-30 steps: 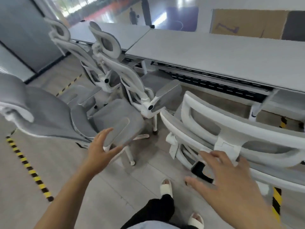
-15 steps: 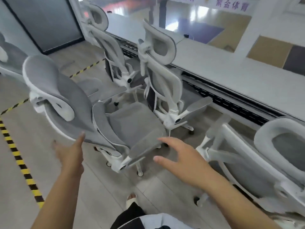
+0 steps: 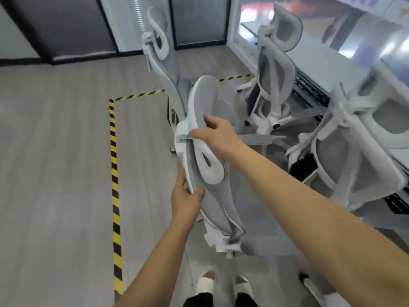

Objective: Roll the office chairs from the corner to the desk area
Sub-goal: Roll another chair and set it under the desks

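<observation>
Right now both hands are on the nearest chair (image 3: 212, 196), a grey mesh office chair with a white frame that fills the middle of the view, its back leaning toward the person. The left hand (image 3: 187, 197) grips the side rim of the backrest at about seven o'clock from the frame's centre, thumb on the mesh face and fingers wrapped behind the white edge. The right hand (image 3: 218, 132) sits higher, near twelve o'clock, with its fingers curled over the white headrest bracket. A second chair (image 3: 164, 60) stands upright just behind the held one at twelve o'clock. A third chair (image 3: 276, 69) is at one o'clock, facing the desk (image 3: 325, 65). A fourth chair (image 3: 354, 156) is at three o'clock (its base is hidden). Striped tape (image 3: 114, 165) runs along the floor at nine o'clock. White slippers (image 3: 205, 283) show at six o'clock.
</observation>
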A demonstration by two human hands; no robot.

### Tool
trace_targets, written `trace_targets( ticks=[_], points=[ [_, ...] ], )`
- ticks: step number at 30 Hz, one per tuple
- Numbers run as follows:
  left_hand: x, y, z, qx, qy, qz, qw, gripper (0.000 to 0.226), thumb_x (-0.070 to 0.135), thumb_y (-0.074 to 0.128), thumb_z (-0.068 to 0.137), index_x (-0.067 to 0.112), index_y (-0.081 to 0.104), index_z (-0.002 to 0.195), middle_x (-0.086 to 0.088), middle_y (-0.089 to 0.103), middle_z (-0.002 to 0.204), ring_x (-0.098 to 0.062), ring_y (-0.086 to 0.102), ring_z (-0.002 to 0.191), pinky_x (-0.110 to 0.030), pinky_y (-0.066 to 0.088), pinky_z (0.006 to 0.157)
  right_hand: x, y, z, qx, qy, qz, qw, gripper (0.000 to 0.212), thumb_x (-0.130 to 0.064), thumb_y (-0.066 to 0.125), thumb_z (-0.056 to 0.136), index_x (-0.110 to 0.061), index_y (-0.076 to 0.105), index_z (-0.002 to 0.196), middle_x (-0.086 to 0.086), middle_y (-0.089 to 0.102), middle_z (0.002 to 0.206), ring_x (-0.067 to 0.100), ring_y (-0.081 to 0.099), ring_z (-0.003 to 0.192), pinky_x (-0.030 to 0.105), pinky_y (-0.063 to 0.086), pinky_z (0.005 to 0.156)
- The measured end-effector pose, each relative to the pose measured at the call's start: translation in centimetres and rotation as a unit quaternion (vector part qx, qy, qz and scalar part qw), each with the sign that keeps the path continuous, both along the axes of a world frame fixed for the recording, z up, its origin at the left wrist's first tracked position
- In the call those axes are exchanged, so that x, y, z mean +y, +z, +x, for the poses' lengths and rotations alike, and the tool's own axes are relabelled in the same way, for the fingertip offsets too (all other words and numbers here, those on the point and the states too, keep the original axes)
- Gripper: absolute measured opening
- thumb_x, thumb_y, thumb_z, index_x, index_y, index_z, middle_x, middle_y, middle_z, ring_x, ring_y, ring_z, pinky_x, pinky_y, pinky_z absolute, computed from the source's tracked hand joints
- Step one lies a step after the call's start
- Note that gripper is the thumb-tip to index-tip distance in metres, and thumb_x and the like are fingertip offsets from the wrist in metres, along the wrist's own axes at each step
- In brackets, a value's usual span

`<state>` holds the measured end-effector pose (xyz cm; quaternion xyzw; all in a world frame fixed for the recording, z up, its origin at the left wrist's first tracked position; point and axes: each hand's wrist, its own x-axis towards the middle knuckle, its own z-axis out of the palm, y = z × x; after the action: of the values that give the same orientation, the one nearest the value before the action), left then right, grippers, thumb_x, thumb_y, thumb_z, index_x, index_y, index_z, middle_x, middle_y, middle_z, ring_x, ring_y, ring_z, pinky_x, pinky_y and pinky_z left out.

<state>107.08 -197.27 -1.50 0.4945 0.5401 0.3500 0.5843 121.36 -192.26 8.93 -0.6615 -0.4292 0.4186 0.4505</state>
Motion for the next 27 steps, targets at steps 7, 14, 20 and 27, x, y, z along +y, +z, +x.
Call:
trace_targets(
  ticks=[7, 14, 20, 27],
  points=[
    [0.2, 0.0, -7.7, 0.063, 0.095, 0.014, 0.993, 0.061, 0.023, 0.070, 0.086, 0.040, 0.047, 0.140, 0.027, 0.059, 0.117, 0.000, 0.060, 0.104, -0.033, 0.057, 0.085, 2.7, -0.7, -7.0, -0.033, 0.083, 0.013, 0.996, 0.034, -0.037, 0.078, 0.065, -0.023, 0.070, 0.095, -0.009, 0.073, 0.089, 0.013, 0.069, 0.084, 0.040, 0.058, 0.080],
    [0.9, -0.4, -15.8, 0.196, 0.167, 0.055, 0.965, 0.055, 0.024, 0.065, 0.089, 0.042, 0.048, 0.139, 0.016, 0.064, 0.121, -0.002, 0.060, 0.101, -0.014, 0.044, 0.072, 4.1, -1.1, -17.8, -0.029, 0.113, 0.035, 0.992, 0.050, -0.052, 0.068, 0.056, -0.020, 0.062, 0.094, -0.006, 0.068, 0.092, 0.018, 0.063, 0.085, 0.043, 0.055, 0.079],
    [1.7, -0.7, -21.0, 0.399, 0.136, 0.056, 0.905, 0.068, 0.032, 0.054, 0.091, 0.022, 0.026, 0.152, -0.005, 0.049, 0.144, -0.034, 0.042, 0.133, -0.044, 0.040, 0.103, 4.0, -1.3, -23.2, 0.029, 0.129, 0.038, 0.990, 0.085, -0.054, 0.072, 0.072, -0.027, 0.038, 0.145, -0.011, 0.045, 0.144, 0.012, 0.043, 0.132, 0.037, 0.036, 0.110],
    [-5.5, -3.0, -13.3, 0.407, 0.078, 0.049, 0.909, 0.094, 0.046, 0.058, 0.083, 0.016, 0.007, 0.156, -0.013, -0.007, 0.162, -0.029, -0.008, 0.148, -0.044, 0.003, 0.120, 0.2, -4.9, -12.5, -0.191, 0.066, 0.076, 0.976, 0.077, -0.060, 0.065, 0.079, -0.034, 0.037, 0.146, -0.005, 0.023, 0.159, 0.016, 0.009, 0.148, 0.048, 0.016, 0.118]
  ],
)
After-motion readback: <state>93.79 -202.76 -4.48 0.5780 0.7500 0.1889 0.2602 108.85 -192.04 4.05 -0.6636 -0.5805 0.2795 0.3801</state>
